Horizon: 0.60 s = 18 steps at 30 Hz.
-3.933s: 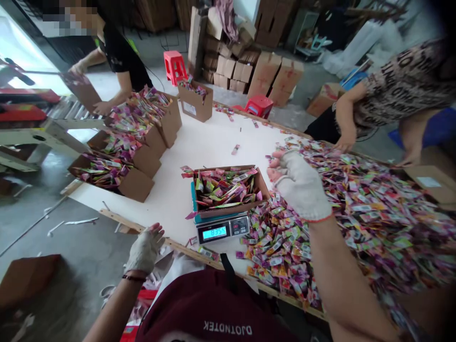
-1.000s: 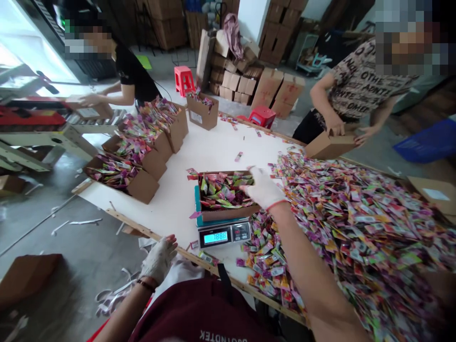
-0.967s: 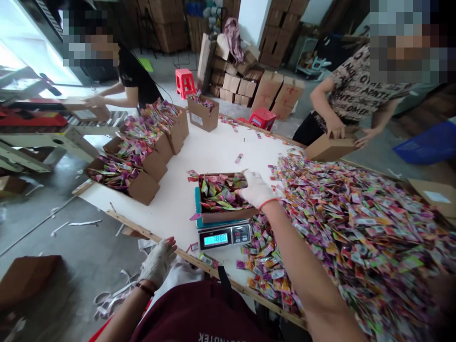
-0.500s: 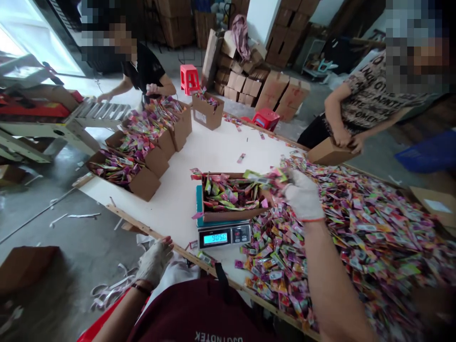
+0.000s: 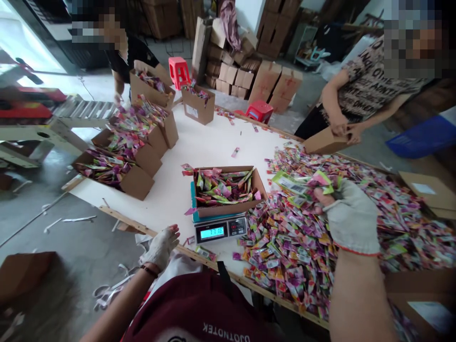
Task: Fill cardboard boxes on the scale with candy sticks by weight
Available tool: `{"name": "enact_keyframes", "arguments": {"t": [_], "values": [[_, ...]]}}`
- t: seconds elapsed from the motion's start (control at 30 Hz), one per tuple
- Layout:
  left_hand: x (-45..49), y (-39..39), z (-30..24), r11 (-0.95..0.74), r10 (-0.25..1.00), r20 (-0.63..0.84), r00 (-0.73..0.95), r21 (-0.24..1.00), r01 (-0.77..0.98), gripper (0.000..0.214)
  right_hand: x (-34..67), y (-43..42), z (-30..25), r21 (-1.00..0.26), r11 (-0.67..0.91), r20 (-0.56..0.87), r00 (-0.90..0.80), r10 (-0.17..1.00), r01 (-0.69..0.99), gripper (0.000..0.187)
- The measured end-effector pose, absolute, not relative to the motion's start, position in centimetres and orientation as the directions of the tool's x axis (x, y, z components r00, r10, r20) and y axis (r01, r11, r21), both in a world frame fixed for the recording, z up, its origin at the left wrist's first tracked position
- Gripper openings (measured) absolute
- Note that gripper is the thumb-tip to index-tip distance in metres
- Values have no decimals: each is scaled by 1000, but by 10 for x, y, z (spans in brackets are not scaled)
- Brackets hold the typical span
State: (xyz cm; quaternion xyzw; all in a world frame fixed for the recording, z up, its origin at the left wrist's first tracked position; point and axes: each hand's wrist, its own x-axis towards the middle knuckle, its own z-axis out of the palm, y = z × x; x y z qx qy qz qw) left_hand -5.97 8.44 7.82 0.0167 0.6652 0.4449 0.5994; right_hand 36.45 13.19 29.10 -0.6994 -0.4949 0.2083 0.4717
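Your right hand (image 5: pixel 351 218) has moved away from the box (image 5: pixel 228 209), fingers pinching packets (image 5: pixel 290 183); your left hand (image 5: pixel 161 248) is loosely opened. The box sits well filled on the scale (image 5: pixel 221 232); a big pile (image 5: pixel 285 251) remains.

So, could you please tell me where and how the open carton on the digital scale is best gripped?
Probably by both short end walls, pressing in from left and right: the carton looks longest that way, and loose sachets crowd its open top.

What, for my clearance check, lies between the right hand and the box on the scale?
Head view: loose packets, plus held packets jutting from the right hand toward the box.
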Motion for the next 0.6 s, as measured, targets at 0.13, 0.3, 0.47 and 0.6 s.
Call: {"name": "enact_keyframes", "arguments": {"t": [0.13, 0.3, 0.47, 0.6], "values": [[-66, 107, 83, 568, 616, -730, -297, 673, -474, 21, 363, 135, 290, -869, -53, 177, 409, 895, 492, 37], [-75, 195, 122, 297, 855, -426, -295, 869, -396, 37, 342, 140, 299, -907, -48, 117, 359, 926, 419, 38], [-70, 259, 160, 234, 917, -315, -244, 922, -310, 49, 346, 137, 305, -839, -83, 160, 390, 907, 538, 37], [-67, 262, 161, 188, 959, -225, -173, 961, -205, 55, 394, 123, 291, -393, -306, 249, 420, 873, 867, 31]]}}
